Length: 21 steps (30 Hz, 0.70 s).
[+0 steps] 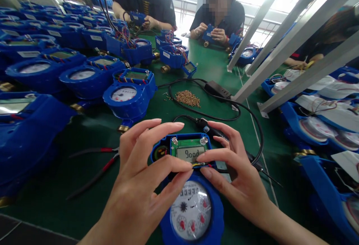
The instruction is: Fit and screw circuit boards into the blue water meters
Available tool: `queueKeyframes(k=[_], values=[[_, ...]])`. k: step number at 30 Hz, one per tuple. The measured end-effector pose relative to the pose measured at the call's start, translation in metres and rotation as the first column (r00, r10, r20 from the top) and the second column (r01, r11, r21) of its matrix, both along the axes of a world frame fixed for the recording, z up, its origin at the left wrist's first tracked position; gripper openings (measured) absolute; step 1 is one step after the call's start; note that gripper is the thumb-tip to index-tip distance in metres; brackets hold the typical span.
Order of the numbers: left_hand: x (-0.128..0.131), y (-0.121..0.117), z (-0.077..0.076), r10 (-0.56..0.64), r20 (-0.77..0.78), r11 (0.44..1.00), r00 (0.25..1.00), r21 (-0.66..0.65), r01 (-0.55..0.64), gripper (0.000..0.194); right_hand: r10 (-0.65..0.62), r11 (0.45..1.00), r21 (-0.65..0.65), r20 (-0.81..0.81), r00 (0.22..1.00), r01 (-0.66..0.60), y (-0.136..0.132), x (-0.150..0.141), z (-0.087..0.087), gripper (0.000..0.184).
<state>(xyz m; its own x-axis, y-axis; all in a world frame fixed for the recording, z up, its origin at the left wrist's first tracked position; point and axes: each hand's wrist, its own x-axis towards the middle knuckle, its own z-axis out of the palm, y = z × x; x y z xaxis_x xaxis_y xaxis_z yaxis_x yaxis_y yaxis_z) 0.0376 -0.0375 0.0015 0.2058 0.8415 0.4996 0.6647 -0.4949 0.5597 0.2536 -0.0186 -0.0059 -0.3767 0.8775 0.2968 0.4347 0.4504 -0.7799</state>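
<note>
A blue water meter [220, 215] lies in front of me, its round dial [190, 211] facing up. Its upper housing holds a green circuit board [182, 143] with a display [188, 153] reading "good". My left hand [146, 170] pinches thin wires [196, 165], a yellow one among them, at the board's near edge. From the right, my right hand [238, 166] closes thumb and index finger around the wires at that edge. Its index fingertip overlaps the display's lower right corner. The exact contact between fingertips and wires is partly hidden.
Red-and-black pliers [105, 159] lie open at left. Beyond the meter are a pile of small brass screws [187, 98], a black cable [254, 118] and a black power tool [209, 127]. Many blue meters [126, 95] fill the left; white posts [260, 58] stand right. Co-workers sit opposite.
</note>
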Motion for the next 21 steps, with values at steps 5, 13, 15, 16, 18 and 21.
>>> queueKeyframes(k=[5,13,15,16,18,21], values=[[-0.004,0.003,0.0,-0.034,0.008,0.997,0.999,-0.073,0.034,0.016,-0.011,0.993,0.117,0.049,0.999,0.005,-0.002,-0.003,0.002,0.016],[-0.002,0.002,-0.003,-0.016,0.075,0.997,0.997,-0.078,0.022,0.017,-0.031,0.983,0.185,0.101,0.994,0.012,0.0,-0.007,0.006,0.017],[-0.003,-0.001,-0.004,-0.013,0.097,0.995,0.995,-0.097,0.023,0.019,-0.04,0.978,0.21,0.122,0.992,0.013,0.0,-0.008,0.007,0.018],[-0.006,-0.003,-0.004,-0.015,0.11,0.993,0.994,-0.113,0.028,0.02,-0.044,0.975,0.223,0.132,0.99,0.014,0.0,-0.009,0.008,0.018],[-0.015,-0.006,-0.007,-0.016,0.162,0.985,0.987,-0.167,0.043,0.026,-0.044,0.972,0.235,0.139,0.989,0.011,0.0,-0.009,0.009,0.019],[-0.034,-0.008,-0.012,0.019,0.301,0.959,0.953,-0.275,0.068,0.043,-0.039,0.971,0.241,0.131,0.991,0.007,0.0,-0.01,0.009,0.019]])
